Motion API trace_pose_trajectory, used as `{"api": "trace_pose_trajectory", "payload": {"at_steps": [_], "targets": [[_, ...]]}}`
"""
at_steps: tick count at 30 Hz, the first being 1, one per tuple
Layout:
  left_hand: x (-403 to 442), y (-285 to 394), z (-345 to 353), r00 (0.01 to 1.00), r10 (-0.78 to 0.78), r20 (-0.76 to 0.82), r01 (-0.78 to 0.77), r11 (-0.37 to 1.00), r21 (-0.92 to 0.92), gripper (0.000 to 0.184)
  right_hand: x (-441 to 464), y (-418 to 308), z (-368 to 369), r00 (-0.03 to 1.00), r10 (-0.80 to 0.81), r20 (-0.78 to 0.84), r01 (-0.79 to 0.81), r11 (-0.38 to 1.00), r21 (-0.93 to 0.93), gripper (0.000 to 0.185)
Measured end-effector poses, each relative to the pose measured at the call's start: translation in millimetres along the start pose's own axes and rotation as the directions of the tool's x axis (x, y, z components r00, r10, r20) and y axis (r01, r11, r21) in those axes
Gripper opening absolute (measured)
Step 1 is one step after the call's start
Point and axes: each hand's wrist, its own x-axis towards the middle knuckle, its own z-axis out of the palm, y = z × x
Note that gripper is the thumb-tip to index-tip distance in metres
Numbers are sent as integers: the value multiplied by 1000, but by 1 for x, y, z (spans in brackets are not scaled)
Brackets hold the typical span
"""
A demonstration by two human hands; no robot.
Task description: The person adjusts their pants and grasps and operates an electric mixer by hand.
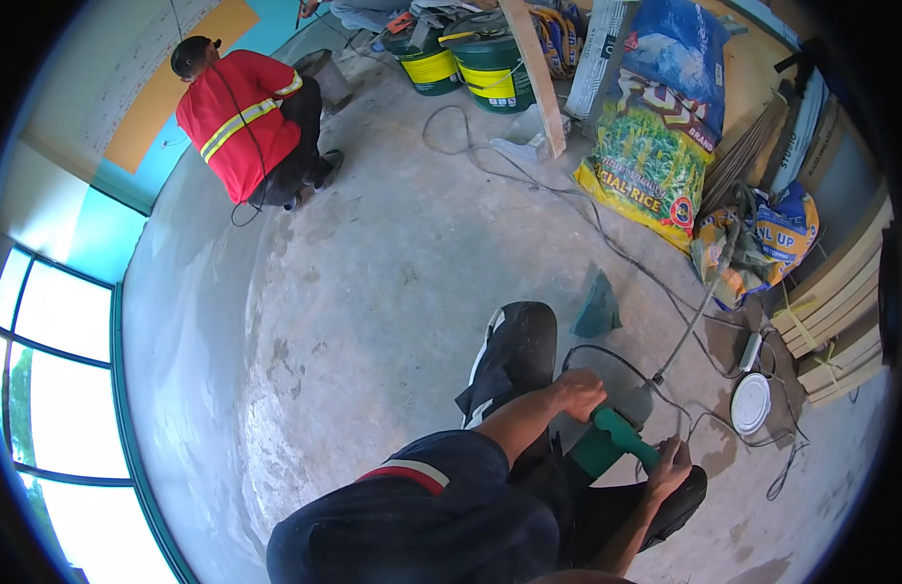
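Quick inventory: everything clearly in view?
Tool: one, green, between hands
Wedge: one, teal, floor
Cables: several, dark, floor
Round lid: one, white, right
Wood lengths: several, pale, right
Rice sack: one, multicoloured, upper right
Smaller bag: one, blue and yellow, right
Banded buckets: two, green and yellow, top
Other bucket: one, grey, upper left
Plank: one, tan, top
Co-worker: one, red shirt, upper left
Window: one, green frame, left
Left hand: one, bare, beside tool
Right hand: one, bare, on tool

The short-sleeved navy shirt (402,535) bears a red-and-white band (412,471) above dark trousers (527,336).
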Motion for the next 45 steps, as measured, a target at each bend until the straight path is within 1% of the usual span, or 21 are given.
{"api": "trace_pose_trajectory", "payload": {"at_steps": [7,13,16,19,20,22,25,28,31,34,37,42,43,44,45], "targets": [[-1,-1,2,999,-1,-45,-1,1000,-30,19,0,2,1,1000,-1,-4,1,1000,-12,42],[1,2,0,996,9,-94,-10,1000,-20,20,1,2,1,1000,-4,2,4,1000,-19,42],[0,0,1,1000,0,-22,0,1000,-20,20,1,3,1,1000,-7,3,7,1000,-18,42],[-3,0,6,996,-59,62,58,998,21,20,1,3,1,1000,-6,4,6,1000,-15,42],[-4,-1,8,995,-57,76,56,998,21,20,0,4,1,1000,-6,3,7,1000,-16,42],[1,2,-1,993,-53,105,51,999,19,20,1,4,1,1000,-6,5,6,1000,-14,42],[6,6,-10,983,-88,160,89,996,-3,19,1,4,0,1000,-3,13,3,1000,-12,43],[7,6,-10,990,-82,110,83,997,3,18,0,3,0,1000,-1,16,2,1000,-14,43],[12,9,-19,957,-123,262,121,992,26,17,1,5,1,1000,-5,11,5,1000,-5,43],[9,7,-13,961,-126,248,126,992,16,17,0,6,0,1000,-3,14,4,1000,-12,44],[7,9,-12,970,-142,195,136,990,47,18,1,5,-1,1000,-6,23,6,1000,-21,44],[20,14,-29,874,-278,399,267,960,84,22,4,21,-1,999,2,46,-1,1000,-32,42],[27,20,-37,844,-286,453,281,956,82,23,2,12,-2,999,-20,41,21,1000,-24,38],[37,21,-43,732,-327,597,338,936,98,25,2,20,0,999,-18,38,15,997,77,33],[52,22,-55,591,-328,737,372,921,111,27,1,29,2,998,58,39,-62,991,115,29]]}}
